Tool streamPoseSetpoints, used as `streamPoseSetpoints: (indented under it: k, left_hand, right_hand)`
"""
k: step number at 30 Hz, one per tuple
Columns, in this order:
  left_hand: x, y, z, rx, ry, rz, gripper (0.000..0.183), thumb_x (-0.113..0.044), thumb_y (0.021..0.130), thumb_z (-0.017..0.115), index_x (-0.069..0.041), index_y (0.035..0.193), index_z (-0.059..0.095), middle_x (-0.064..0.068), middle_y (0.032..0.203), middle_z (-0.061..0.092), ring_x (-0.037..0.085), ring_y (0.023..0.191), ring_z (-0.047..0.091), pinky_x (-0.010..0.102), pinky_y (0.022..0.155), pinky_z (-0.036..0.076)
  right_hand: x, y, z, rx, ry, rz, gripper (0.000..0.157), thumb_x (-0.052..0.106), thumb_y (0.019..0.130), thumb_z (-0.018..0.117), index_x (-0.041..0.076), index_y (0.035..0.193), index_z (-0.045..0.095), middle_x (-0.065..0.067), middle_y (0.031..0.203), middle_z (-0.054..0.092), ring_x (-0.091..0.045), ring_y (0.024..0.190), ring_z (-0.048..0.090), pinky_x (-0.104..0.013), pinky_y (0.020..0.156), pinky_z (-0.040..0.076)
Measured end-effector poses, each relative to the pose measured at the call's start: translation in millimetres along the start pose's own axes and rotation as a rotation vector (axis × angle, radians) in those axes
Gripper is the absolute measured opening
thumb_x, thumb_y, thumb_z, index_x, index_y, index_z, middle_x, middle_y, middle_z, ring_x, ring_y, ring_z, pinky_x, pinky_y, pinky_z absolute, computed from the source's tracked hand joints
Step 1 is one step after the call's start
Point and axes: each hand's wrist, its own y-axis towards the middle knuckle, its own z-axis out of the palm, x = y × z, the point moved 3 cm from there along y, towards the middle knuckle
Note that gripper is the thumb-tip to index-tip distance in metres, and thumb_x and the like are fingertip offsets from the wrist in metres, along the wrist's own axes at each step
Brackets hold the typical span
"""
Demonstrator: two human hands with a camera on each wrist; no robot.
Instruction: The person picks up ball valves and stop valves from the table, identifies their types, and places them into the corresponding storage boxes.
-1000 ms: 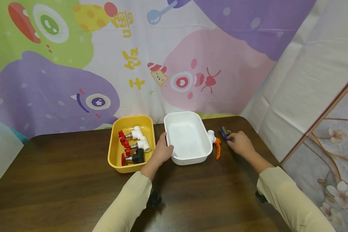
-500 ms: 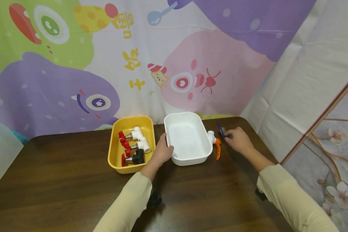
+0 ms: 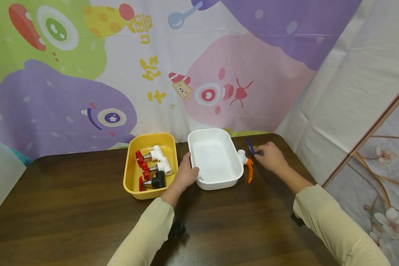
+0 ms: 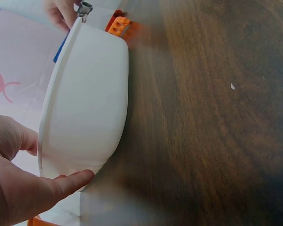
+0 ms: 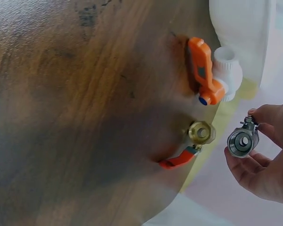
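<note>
My right hand (image 3: 272, 158) pinches a silver ball valve (image 5: 242, 142) with a blue lever (image 3: 250, 145), right of the white basin (image 3: 216, 184). In the right wrist view, thumb and fingers lie on either side of its round threaded body, with the open end towards the camera. My left hand (image 3: 187, 171) grips the basin's left side, its fingers at the rim and wall, as the left wrist view also shows. On the table beside the basin's right wall lies a white plastic valve (image 5: 228, 73) with an orange handle (image 5: 201, 63). Near it is a brass valve (image 5: 201, 132) with a red lever (image 5: 178, 159).
Left of the basin stands a yellow basin (image 3: 128, 173) holding several red-knobbed valves, with white bodies (image 3: 165, 167) and a black one (image 3: 159, 180). A cartoon-print cloth (image 3: 173, 122) hangs along the table's back edge. The wooden table (image 3: 86, 214) extends towards the person.
My right hand has shifted left and slightly towards the back, carrying the blue-levered ball valve closer to the white basin. My left hand and both basins have kept their places.
</note>
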Motion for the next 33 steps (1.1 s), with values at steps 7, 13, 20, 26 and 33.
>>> streamPoseSetpoints:
  k: [7, 13, 20, 26, 33]
  left_hand:
    - [1.0, 1.0, 0.2, -0.002, 0.003, -0.001, 0.064, -0.007, 0.091, 0.046, -0.003, 0.148, 0.016, 0.022, 0.146, 0.034, 0.032, 0.13, 0.041, 0.048, 0.104, 0.039]
    - [0.8, 0.6, -0.2, 0.001, 0.003, 0.004, 0.065, -0.007, 0.091, 0.047, -0.003, 0.148, 0.016, 0.022, 0.146, 0.034, 0.032, 0.13, 0.04, 0.048, 0.104, 0.039]
    - [0.2, 0.0, -0.3, 0.002, -0.002, 0.01, 0.064, -0.007, 0.091, 0.046, -0.002, 0.147, 0.016, 0.021, 0.147, 0.033, 0.032, 0.13, 0.04, 0.047, 0.104, 0.039]
    - [-0.6, -0.6, -0.8, 0.0, -0.002, 0.004, 0.065, -0.007, 0.091, 0.046, -0.002, 0.147, 0.016, 0.022, 0.147, 0.033, 0.032, 0.131, 0.04, 0.047, 0.105, 0.038]
    - [-0.7, -0.9, 0.1, -0.004, 0.008, 0.002, 0.064, -0.007, 0.091, 0.047, -0.002, 0.147, 0.016, 0.022, 0.146, 0.033, 0.032, 0.131, 0.04, 0.048, 0.105, 0.038]
  right_hand:
    - [10, 3, -3.3, 0.013, 0.001, -0.007, 0.025, 0.018, 0.086, 0.063, 0.0, 0.103, 0.069, -0.024, 0.108, 0.057, -0.036, 0.099, 0.055, -0.049, 0.083, 0.047]
    - [17, 6, -4.8, 0.011, -0.001, -0.025, 0.023, 0.016, 0.085, 0.063, -0.001, 0.1, 0.07, -0.024, 0.104, 0.059, -0.036, 0.101, 0.054, -0.049, 0.087, 0.046]
    - [25, 11, -7.1, 0.011, -0.015, -0.034, 0.024, 0.017, 0.086, 0.063, 0.0, 0.101, 0.07, -0.023, 0.105, 0.059, -0.035, 0.102, 0.053, -0.049, 0.085, 0.047]
    - [35, 16, -9.5, 0.007, -0.016, -0.06, 0.024, 0.016, 0.085, 0.063, 0.0, 0.101, 0.07, -0.023, 0.105, 0.061, -0.035, 0.102, 0.054, -0.049, 0.086, 0.047]
    - [47, 20, -9.5, 0.032, -0.013, -0.055, 0.024, 0.017, 0.085, 0.063, 0.002, 0.102, 0.07, -0.022, 0.107, 0.061, -0.035, 0.101, 0.055, -0.049, 0.087, 0.046]
